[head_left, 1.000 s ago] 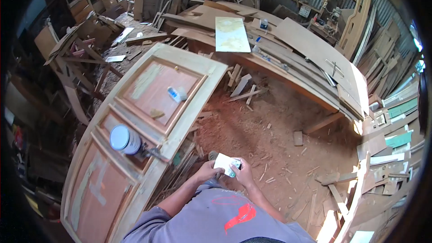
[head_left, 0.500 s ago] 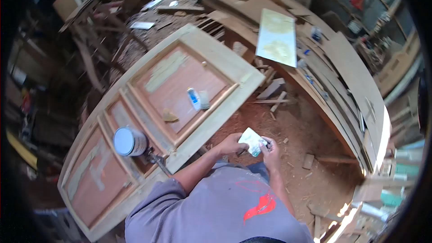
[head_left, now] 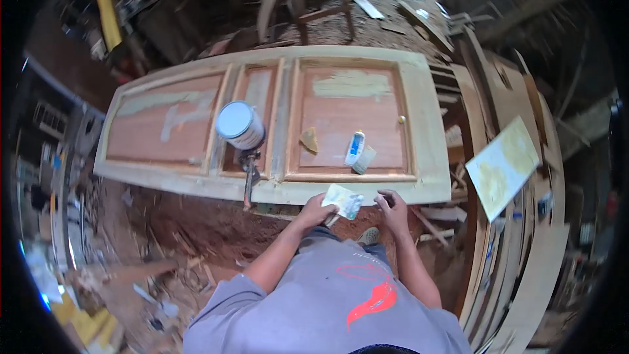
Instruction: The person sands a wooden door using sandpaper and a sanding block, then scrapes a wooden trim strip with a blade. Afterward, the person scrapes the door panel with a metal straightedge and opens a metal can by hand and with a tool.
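My left hand (head_left: 318, 212) is closed on a small, flat, cream-white square with smears (head_left: 343, 201), held in front of my waist. Just to its right is my right hand (head_left: 394, 214), its fingers loosely bent and apart, with nothing visible in them. Beyond both hands lies a wooden panel door (head_left: 432, 187), with pale filler patches on its panels. On it are a tin with a bluish-white lid (head_left: 237, 120), a blue-and-white tube (head_left: 354, 148), a small pale block (head_left: 364, 159) and a brownish-yellow scrap (head_left: 309, 140).
A dark tool with a long handle (head_left: 249, 180) lies by the tin, across the door's near edge. At right, a white board with yellowish smears (head_left: 503, 169) rests on stacked planks (head_left: 547, 275). Wood scraps litter the earth floor (head_left: 196, 229).
My view has swung left, so the door now lies across in front of me. My right hand has let go of the smeared square and moved right; my left hand still holds it.
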Available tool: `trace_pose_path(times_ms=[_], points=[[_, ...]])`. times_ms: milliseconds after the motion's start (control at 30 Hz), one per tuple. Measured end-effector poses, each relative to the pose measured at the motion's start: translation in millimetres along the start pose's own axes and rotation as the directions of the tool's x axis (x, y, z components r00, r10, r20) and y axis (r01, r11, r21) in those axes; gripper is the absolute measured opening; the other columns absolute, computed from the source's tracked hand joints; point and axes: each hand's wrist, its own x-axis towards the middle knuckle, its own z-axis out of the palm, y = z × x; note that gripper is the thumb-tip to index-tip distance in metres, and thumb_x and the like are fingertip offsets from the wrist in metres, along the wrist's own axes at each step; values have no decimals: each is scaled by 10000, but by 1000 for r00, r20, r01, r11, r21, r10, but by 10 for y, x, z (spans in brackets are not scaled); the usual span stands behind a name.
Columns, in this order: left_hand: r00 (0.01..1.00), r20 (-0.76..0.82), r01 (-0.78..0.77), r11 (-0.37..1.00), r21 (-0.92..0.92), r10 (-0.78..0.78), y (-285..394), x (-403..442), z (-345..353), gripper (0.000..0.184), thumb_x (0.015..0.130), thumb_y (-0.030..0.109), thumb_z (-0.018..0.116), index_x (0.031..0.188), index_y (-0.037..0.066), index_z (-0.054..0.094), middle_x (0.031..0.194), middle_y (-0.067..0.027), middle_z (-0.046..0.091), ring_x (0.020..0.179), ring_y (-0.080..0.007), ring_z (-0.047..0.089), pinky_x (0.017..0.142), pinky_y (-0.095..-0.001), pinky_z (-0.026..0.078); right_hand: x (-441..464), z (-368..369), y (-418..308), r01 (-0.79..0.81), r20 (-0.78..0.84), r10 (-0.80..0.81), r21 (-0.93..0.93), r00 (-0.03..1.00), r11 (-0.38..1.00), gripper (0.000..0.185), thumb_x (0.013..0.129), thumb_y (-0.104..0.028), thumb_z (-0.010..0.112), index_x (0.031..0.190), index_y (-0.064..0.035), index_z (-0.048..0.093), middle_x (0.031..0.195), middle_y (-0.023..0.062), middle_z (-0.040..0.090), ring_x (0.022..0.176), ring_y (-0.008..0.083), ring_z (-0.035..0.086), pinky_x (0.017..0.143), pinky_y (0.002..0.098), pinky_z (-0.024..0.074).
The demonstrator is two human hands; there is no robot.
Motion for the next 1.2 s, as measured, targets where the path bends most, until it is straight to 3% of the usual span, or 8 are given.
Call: trace_pose_path(times_ms=[267, 467, 533, 600, 733, 933, 1000, 1200], points=[[889, -454, -135, 911, -390, -62, -887, -1010, 107, 316, 933, 57, 717, 1236, -24, 684, 1116, -61, 753, 1002, -131, 694, 902, -314, 565, 1515, 1397, -159, 476, 511, -256, -362, 820, 802, 375, 995, -193, 710, 1287, 34, 651, 1186, 218, 720, 1081, 337, 720, 959, 419, 569], [865, -477, -115, 865, -488, -154, -1490, -1617, 42, 319, 959, 58, 731, 1267, -12, 684, 1134, -49, 762, 1008, -127, 702, 899, -313, 568, 2450, 2617, 270, 672, 448, -501, -507, 740, 539, 548, 978, -200, 658, 1478, -15, 529, 1434, 267, 595, 1316, 407, 581, 1114, 508, 472], [852, -508, -171, 848, -501, -128, -1752, -1775, -233, 316, 959, 53, 733, 1264, -14, 683, 1138, -49, 763, 1004, -127, 706, 894, -317, 573, 2389, 2818, -8, 545, 410, -370, -719, 834, 432, 430, 965, -225, 667, 1346, -28, 661, 1385, 232, 654, 1316, 378, 578, 1102, 495, 484], [829, -548, -232, 823, -519, -112, -1985, -1941, -541, 311, 958, 47, 735, 1258, -16, 683, 1142, -50, 763, 1000, -129, 709, 890, -322, 577, 2406, 2938, -342, 650, 650, -19, -760, 760, -8, 280, 917, -242, 721, 1126, -62, 773, 1209, 181, 746, 1188, 359, 656, 1031, 499, 520], [778, -612, -279, 796, -537, -140, -2198, -2460, -1425, 317, 951, 44, 743, 1256, -16, 680, 1140, -54, 763, 1003, -132, 710, 889, -325, 581, 2441, 3078, 222, 371, 158, -424, -793, 892, 483, 231, 815, -222, 822, 985, -74, 775, 956, 162, 770, 837, 361, 732, 797, 479, 580], [666, -729, -332, 810, -483, -162, -2172, -3193, -2695, 261, 956, 56, 727, 1208, 3, 684, 1093, -41, 754, 957, -126, 707, 827, -306, 582, 1079, 3655, -642, 555, 351, -436, -420, 829, 718, 313, 864, -129, 816, 1133, -22, 696, 951, 158, 751, 821, 280, 731, 765, 458, 584], [654, -739, -346, 804, -484, -164, -2263, -3255, -2981, 259, 967, 54, 713, 1219, 7, 681, 1105, -44, 757, 966, -124, 708, 823, -304, 580, 560, 4026, -1054, 393, 458, -190, -404, 869, 826, 375, 902, -92, 783, 1250, -47, 652, 954, 137, 742, 861, 264, 724, 778, 448, 577], [705, -683, -346, 749, -565, -190, -2266, -3138, -3500, 259, 965, 29, 717, 1220, 9, 676, 1098, -43, 759, 969, -122, 705, 833, -307, 577, 315, 5309, -1331, 631, 655, -315, -322, 687, 706, 386, 926, -64, 695, 1301, -81, 606, 1124, 225, 734, 1060, 457, 711, 862, 487, 576]])
